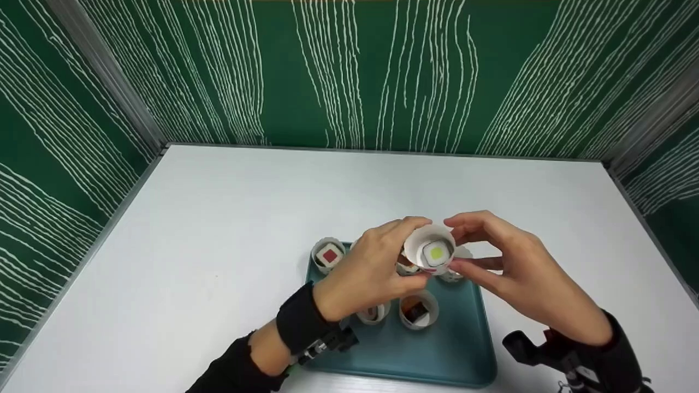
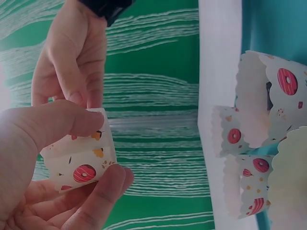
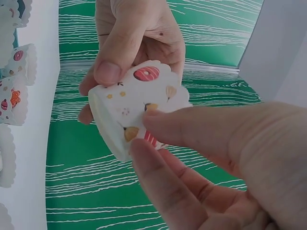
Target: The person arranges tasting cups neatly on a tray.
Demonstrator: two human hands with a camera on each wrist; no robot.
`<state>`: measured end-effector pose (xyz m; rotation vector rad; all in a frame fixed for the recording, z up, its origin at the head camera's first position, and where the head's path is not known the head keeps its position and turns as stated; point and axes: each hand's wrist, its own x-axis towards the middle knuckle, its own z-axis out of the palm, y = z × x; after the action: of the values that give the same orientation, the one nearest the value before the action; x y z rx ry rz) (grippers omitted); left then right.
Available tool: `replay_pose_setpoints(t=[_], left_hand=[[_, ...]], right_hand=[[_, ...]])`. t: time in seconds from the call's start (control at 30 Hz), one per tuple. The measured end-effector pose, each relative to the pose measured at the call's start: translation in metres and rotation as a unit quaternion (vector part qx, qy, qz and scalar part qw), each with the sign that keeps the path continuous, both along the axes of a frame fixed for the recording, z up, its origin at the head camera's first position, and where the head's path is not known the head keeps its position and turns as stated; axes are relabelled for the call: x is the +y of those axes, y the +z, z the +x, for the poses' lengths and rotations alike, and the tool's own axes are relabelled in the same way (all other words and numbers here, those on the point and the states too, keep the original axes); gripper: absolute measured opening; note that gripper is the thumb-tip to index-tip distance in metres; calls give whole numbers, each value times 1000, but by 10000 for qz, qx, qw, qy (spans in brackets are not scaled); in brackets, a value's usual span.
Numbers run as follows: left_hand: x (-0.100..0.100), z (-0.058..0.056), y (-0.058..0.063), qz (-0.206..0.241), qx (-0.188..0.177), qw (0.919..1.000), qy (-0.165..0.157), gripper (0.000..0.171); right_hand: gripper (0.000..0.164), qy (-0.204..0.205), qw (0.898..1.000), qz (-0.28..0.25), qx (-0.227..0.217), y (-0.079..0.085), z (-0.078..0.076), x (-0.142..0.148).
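Both hands hold one paper baking cup [image 1: 416,240] above a teal tray, its mouth facing the head camera. Inside it lies a white block with a yellow-green square [image 1: 437,252]. My left hand [image 1: 377,267] grips the cup from the left, thumb on one side and fingers on the other. From the right, my right hand [image 1: 505,262] pinches it between thumb and fingertips. In the right wrist view, the cup's wall [image 3: 139,103] shows printed doughnuts and has a scalloped rim. The left hand hides part of the tray and some cups.
The teal tray [image 1: 415,360] lies on a white table [image 1: 235,218]. Several more paper cups stand on it, including one with a red-squared block [image 1: 330,255] and another with a dark piece [image 1: 415,310]. Green panels with white lines [image 1: 377,76] border the table.
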<state>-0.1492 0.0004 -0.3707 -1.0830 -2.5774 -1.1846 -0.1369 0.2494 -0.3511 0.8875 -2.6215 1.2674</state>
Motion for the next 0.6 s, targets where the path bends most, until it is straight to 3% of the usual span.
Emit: replay_pose_setpoints(t=[0.27,0.6], left_hand=[[4,1,1,-71,94,9999,-22,67],[7,1,2,-86,199,9996,-168,55]], right_hand=[[37,66,10000,-22,54,2,1,0],[33,309,9992,-84,232,2,2,1]])
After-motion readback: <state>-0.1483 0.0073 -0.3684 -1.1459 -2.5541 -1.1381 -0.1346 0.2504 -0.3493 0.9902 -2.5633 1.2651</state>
